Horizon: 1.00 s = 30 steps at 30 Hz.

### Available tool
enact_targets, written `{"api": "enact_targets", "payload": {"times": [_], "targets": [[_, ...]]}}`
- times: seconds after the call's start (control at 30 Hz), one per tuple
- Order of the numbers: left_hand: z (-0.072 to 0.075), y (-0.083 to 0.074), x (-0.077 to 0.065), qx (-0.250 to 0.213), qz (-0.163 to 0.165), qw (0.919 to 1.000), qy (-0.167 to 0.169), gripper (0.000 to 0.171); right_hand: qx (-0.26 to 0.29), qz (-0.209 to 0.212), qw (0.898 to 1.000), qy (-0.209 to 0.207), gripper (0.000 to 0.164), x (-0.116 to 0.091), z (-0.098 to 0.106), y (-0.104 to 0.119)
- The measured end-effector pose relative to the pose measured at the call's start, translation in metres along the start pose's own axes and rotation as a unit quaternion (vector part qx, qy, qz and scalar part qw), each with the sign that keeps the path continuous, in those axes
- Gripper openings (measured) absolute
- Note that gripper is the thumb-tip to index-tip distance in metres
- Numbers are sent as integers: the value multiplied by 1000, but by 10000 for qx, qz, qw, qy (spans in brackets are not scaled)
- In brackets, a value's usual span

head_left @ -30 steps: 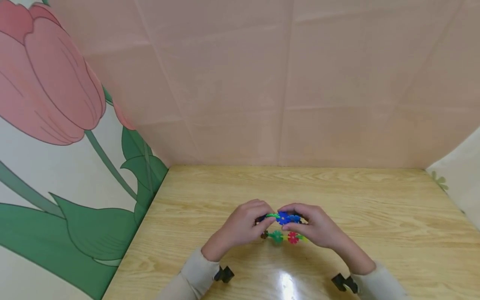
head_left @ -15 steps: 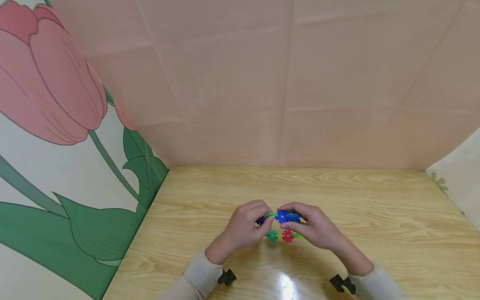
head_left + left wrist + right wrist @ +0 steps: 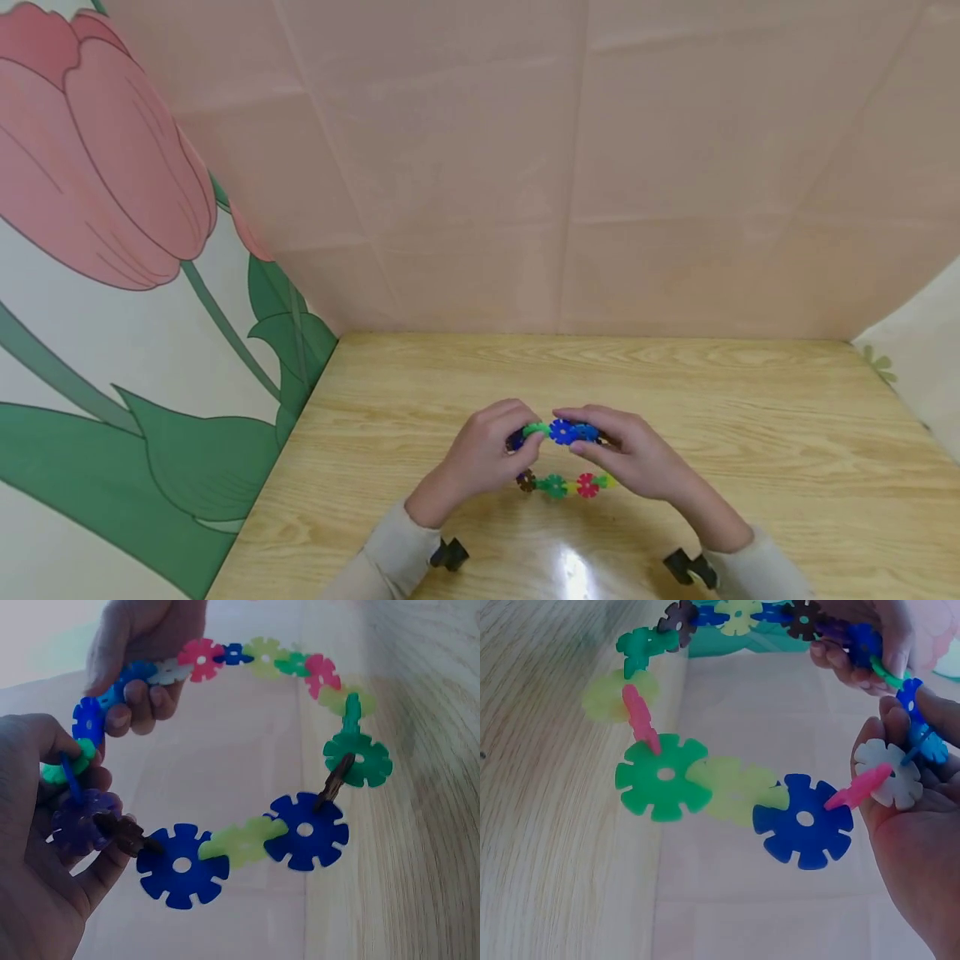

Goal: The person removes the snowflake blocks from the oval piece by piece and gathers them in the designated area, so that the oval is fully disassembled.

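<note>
A loop of notched, flower-shaped plastic discs, slotted edge to edge, hangs between both hands above the table. My left hand [image 3: 487, 450] pinches a bright green disc [image 3: 536, 430], with a purple disc [image 3: 82, 825] against its fingers in the left wrist view. Fingers and thumb of my right hand [image 3: 637, 454] grip blue discs [image 3: 562, 432] beside the green one; a white disc [image 3: 900, 780] lies along its palm. At the green disc the two hands nearly meet. The loop's lower side, with a red disc [image 3: 588, 486] and a darker green disc [image 3: 555, 486], hangs free.
The wood-grain table [image 3: 420, 375] extends beneath both hands. A pink cloth [image 3: 450, 208] rises at its back edge, and a tulip-printed panel [image 3: 112, 167] borders the left side. Black wrist mounts [image 3: 450, 554] stick out from the sleeves.
The loop's lower side has swung a little, left and then back right, and now hangs lower and wider from the hands. My right thumb has shifted slightly right; both hands keep their hold.
</note>
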State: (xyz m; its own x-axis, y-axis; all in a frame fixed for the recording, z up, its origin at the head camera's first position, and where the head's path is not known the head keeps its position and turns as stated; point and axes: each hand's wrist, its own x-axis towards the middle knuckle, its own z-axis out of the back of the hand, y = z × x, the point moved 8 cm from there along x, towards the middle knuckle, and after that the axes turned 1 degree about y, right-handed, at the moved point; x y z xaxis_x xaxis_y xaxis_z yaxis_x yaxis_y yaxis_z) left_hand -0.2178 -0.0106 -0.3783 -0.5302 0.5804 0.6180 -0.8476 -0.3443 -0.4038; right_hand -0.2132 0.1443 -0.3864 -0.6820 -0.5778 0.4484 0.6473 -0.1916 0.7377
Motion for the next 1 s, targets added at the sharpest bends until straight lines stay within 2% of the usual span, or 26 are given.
{"api": "enact_targets", "payload": {"times": [0.1,0.33,0.67,0.83,1.0], "targets": [[0,3,-2,-19,133,9999,52,4,18,-14,10000,-62,40,0,2,0],[-2,8,-3,-67,338,9989,312,6,170,-622,9974,-314,31,-2,8,-9],[-6,9,-1,-155,572,9970,501,10,228,-744,9963,-373,23,-2,7,-16],[-7,13,-3,-325,768,9952,518,10,357,-603,9972,-244,25,-2,7,-17],[-8,15,-4,-347,870,9940,570,11,248,-249,9989,-311,30,0,7,-15]]}}
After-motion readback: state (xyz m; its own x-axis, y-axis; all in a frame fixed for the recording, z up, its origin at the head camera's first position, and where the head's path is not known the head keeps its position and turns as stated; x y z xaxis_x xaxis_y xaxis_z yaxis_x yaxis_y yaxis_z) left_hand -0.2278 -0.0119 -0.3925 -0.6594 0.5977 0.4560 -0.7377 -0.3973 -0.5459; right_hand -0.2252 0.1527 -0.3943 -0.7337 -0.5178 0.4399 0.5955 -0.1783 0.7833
